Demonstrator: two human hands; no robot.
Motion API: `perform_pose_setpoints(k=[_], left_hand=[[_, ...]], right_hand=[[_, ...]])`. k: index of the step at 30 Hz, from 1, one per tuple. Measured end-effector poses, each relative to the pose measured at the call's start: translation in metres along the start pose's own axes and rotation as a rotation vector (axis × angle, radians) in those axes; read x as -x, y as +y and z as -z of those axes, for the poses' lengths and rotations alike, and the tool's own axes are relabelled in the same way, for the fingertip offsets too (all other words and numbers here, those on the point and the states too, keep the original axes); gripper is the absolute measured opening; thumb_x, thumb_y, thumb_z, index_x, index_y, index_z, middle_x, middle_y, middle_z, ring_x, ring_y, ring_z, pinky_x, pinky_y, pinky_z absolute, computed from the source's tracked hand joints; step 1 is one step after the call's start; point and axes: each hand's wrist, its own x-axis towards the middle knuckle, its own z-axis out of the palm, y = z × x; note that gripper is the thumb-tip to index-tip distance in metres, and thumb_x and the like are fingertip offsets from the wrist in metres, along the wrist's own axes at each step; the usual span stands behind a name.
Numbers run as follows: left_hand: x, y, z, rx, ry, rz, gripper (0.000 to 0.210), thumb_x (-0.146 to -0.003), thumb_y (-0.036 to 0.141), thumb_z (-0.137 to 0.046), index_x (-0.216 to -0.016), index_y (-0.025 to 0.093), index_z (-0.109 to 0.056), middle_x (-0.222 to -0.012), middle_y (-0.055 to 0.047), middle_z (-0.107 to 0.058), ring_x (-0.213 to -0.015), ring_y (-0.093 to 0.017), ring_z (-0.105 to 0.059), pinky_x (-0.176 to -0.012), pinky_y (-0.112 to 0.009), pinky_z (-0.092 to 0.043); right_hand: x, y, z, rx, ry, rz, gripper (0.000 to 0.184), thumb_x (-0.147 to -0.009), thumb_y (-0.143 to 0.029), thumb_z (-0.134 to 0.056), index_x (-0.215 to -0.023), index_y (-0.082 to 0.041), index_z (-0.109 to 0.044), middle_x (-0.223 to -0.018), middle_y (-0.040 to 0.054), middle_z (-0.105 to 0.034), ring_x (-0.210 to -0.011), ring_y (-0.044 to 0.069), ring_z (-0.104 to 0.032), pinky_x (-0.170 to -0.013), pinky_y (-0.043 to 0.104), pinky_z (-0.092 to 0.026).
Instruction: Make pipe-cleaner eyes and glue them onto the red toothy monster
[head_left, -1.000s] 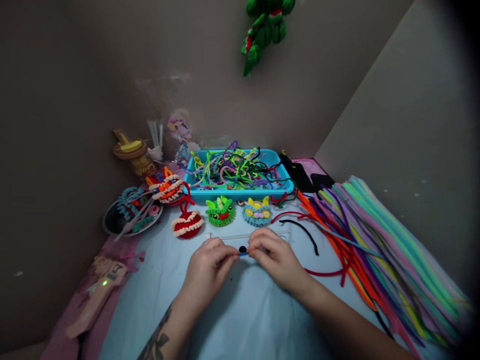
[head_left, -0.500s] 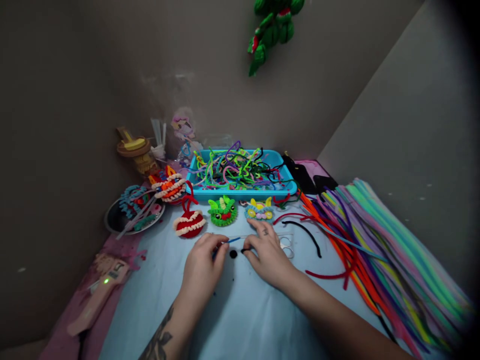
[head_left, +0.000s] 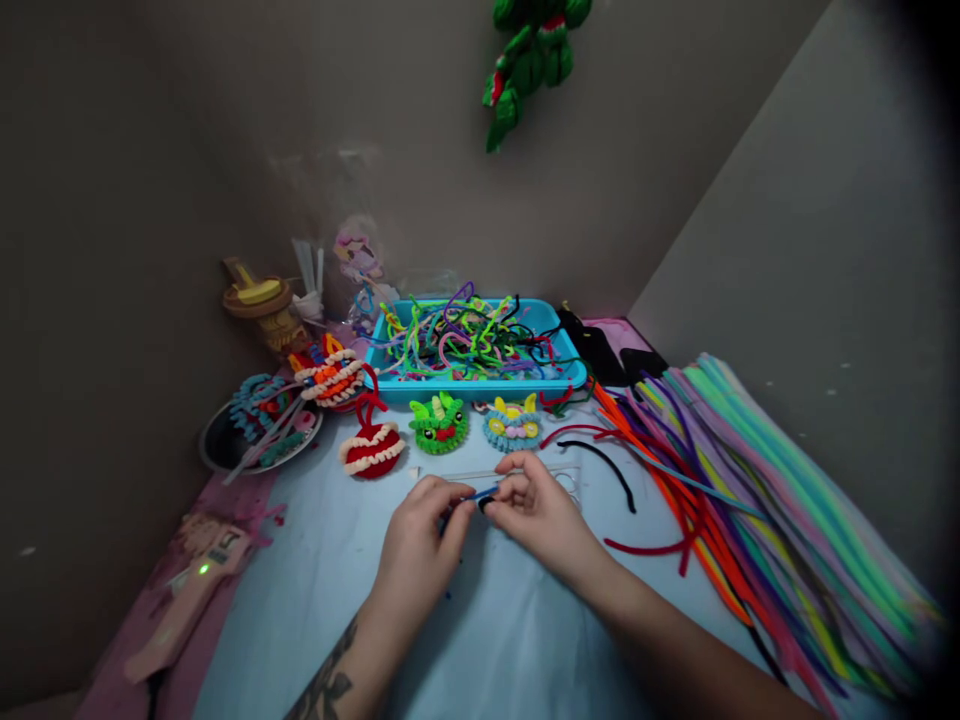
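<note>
Two hands have drawn closer: left hand [head_left: 418, 535] pinches a blue strip [head_left: 482, 494], right hand [head_left: 546, 518] a black piece [head_left: 486, 504].

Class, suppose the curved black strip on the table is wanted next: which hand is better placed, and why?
Right, I'd judge: the right hand is nearer the curved black strip, which lies to its right. The left hand is farther off, pinching a small blue strip.
</note>
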Motion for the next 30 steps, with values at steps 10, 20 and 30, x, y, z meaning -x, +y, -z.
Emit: perform_pose_setpoints(k=[10, 20, 30], left_hand=[[0.0017, 0.0013, -0.002, -0.012, -0.045, -0.007, 0.016, -0.087, 0.023, -0.051, -0.087, 0.02, -0.066, -0.081, -0.005, -0.064, -0.077, -0.018, -0.06, -0.07, -0.028, -0.047], [-0.0004, 0.0078, -0.0003, -0.009, -0.081, 0.016, 0.015, -0.086, 0.023, -0.052, -0.085, 0.019, -0.066, -0.082, -0.005, -0.065, -0.079, -0.018, -0.06, -0.071, -0.028, -0.046], [-0.0011, 0.0048, -0.0009, 0.005, -0.121, 0.057, 0.018, -0.087, 0.024, -0.051, -0.078, 0.019, -0.066, -0.076, -0.003, -0.064, -0.074, -0.016, -0.059, -0.067, -0.026, -0.043]], right_hand=[[-0.0009, 0.0036, 0.004, 0.132, -0.005, 0.048, 0.014, -0.068, -0.022, -0.061, -0.082, -0.019, -0.062, -0.07, -0.0013, -0.063, -0.066, 0.014, -0.06, -0.061, 0.026, -0.049], [-0.0004, 0.0012, 0.0025, 0.19, -0.003, 0.059, 0.007, -0.07, -0.025, -0.059, -0.074, -0.019, -0.06, -0.064, -0.0022, -0.058, -0.062, 0.014, -0.055, -0.058, 0.025, -0.044], [0.006, -0.0019, -0.0005, 0.243, 0.004, 0.082, 0.01, -0.075, -0.022, -0.054, -0.077, -0.019, -0.063, -0.066, -0.0008, -0.062, -0.062, 0.014, -0.059, -0.057, 0.024, -0.046]])
